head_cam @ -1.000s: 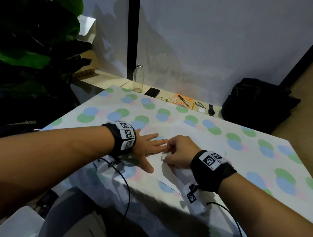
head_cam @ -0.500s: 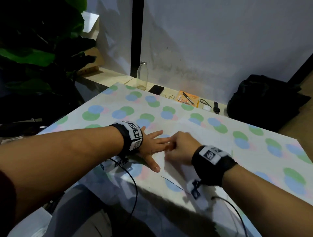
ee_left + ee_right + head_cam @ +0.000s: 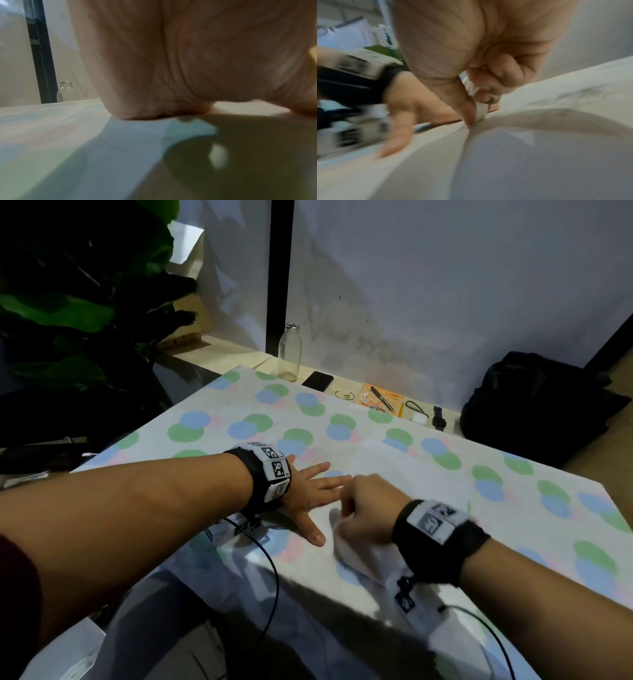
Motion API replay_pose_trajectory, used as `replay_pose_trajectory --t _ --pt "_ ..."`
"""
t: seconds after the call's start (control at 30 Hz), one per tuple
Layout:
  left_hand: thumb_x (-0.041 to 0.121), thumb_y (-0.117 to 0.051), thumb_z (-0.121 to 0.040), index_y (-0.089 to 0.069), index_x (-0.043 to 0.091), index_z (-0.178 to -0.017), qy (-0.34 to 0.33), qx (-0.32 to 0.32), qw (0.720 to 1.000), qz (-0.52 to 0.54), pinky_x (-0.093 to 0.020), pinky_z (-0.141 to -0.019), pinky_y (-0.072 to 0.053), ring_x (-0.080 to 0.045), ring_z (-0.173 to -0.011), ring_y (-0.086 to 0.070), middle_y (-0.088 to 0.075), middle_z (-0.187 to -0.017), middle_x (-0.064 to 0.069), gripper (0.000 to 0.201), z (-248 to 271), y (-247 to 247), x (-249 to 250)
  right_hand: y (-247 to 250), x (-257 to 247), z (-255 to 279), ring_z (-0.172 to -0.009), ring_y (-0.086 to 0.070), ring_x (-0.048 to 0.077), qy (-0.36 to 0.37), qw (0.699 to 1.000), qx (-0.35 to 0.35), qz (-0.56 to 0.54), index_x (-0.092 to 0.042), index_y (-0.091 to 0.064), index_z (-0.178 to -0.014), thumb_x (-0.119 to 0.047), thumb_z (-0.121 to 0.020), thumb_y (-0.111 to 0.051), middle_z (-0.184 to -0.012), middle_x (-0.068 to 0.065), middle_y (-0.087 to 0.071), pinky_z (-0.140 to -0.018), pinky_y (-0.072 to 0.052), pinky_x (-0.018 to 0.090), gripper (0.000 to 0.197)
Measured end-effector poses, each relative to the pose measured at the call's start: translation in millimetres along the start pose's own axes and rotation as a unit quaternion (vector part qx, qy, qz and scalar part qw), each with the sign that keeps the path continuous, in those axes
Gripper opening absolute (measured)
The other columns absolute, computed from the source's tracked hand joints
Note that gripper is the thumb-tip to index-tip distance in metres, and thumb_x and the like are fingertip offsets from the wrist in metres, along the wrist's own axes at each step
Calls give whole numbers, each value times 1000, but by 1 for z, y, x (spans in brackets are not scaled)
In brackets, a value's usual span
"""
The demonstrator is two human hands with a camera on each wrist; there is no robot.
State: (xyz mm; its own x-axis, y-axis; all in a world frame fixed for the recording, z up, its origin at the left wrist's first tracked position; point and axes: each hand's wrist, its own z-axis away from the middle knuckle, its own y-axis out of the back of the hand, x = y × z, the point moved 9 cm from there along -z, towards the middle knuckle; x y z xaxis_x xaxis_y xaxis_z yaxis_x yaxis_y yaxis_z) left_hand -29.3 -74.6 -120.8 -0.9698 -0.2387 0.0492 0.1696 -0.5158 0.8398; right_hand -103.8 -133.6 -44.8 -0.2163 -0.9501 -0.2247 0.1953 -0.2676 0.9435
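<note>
A sheet of patterned paper with blue, green and pink dots covers the table. A plain white sheet lies on it, its near part lifted in a soft curve. My left hand lies flat with fingers spread and presses the paper down beside the white sheet; its palm fills the left wrist view. My right hand is curled, its knuckles up, just right of the left fingertips. Its thumb and forefinger pinch a small white strip against the sheet's edge.
At the far edge stand a clear glass bottle, a dark phone, an orange packet with a pen and a watch. A black bag sits far right, a leafy plant at left. Cables hang off the near edge.
My right hand has shifted slightly over the white sheet and is blurred with motion; the small white piece at its fingertips is now hidden in the head view. The left hand stays flat.
</note>
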Motion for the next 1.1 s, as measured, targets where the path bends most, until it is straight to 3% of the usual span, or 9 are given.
replay_pose_trajectory --t 0.1,0.27,0.4,0.47,0.6,0.73,0.83,0.9,1.1 --pt "83 -53 -80 23 47 -154 10 -13 1000 -4 -81 -108 5 -25 -153 26 33 -160 24 112 1 3 2 15 27 -11 -71 -67 25 -53 997 52 -33 -12 -69 -74 -28 -77 -70 -75 6 -69 -58 -51 27 16" --pt "85 -53 -79 25 48 -153 10 -14 1000 -7 -81 -109 4 -24 -152 27 33 -160 24 113 0 2 0 -16 4 21 -70 -62 15 -2 999 5 -36 -18 -69 -73 -37 -75 -71 -76 -4 -66 -61 -49 26 19" --pt "89 -50 -76 27 51 -150 12 -20 1000 -9 -81 -109 5 -24 -152 27 35 -157 27 113 -2 2 -3 10 48 7 -75 -65 19 -95 992 55 -60 -20 -64 -67 -29 -72 -75 -75 -1 -67 -57 -47 25 15" --pt "88 -50 -76 27 51 -150 12 -20 1000 -13 -81 -109 4 -24 -152 27 36 -157 27 113 -3 2 -4 12 50 10 -70 -65 17 -88 989 66 -103 -18 -66 -68 -27 -72 -79 -70 -2 -68 -53 -43 23 16" --pt "91 -48 -74 27 53 -149 6 -16 1000 -10 -81 -108 7 -24 -152 28 36 -157 28 113 -2 1 -5 5 54 39 -47 -63 17 -93 969 50 -224 -7 -65 -79 -23 -82 -76 -59 7 -70 -47 -50 27 19" --pt "86 -48 -81 25 49 -152 10 -39 999 8 -78 -112 8 -22 -152 28 35 -158 26 109 5 3 2 -16 81 72 -46 -59 21 -116 953 21 -279 -3 -62 -85 -20 -87 -74 -58 9 -69 -44 -47 28 21" --pt "76 -39 -92 19 36 -159 34 -9 998 44 -69 -119 3 -23 -153 24 32 -163 15 97 24 18 19 -28 101 88 -49 -55 20 -129 926 28 -353 -1 -60 -84 -20 -93 -71 -59 9 -64 -47 -43 27 23" --pt "76 -29 -95 17 26 -160 35 17 998 57 -61 -123 3 -19 -153 23 32 -164 8 94 41 23 39 -34 109 92 -51 -55 20 -134 886 35 -442 0 -60 -86 -17 -95 -69 -61 9 -61 -49 -44 27 21" --pt "91 -15 -78 18 11 -159 7 -29 999 -13 -56 -125 5 -24 -154 22 30 -164 -7 118 67 -18 105 -40 111 87 -51 -60 25 -147 823 32 -547 1 -59 -84 -10 -94 -69 -62 15 -60 -43 -47 22 18"
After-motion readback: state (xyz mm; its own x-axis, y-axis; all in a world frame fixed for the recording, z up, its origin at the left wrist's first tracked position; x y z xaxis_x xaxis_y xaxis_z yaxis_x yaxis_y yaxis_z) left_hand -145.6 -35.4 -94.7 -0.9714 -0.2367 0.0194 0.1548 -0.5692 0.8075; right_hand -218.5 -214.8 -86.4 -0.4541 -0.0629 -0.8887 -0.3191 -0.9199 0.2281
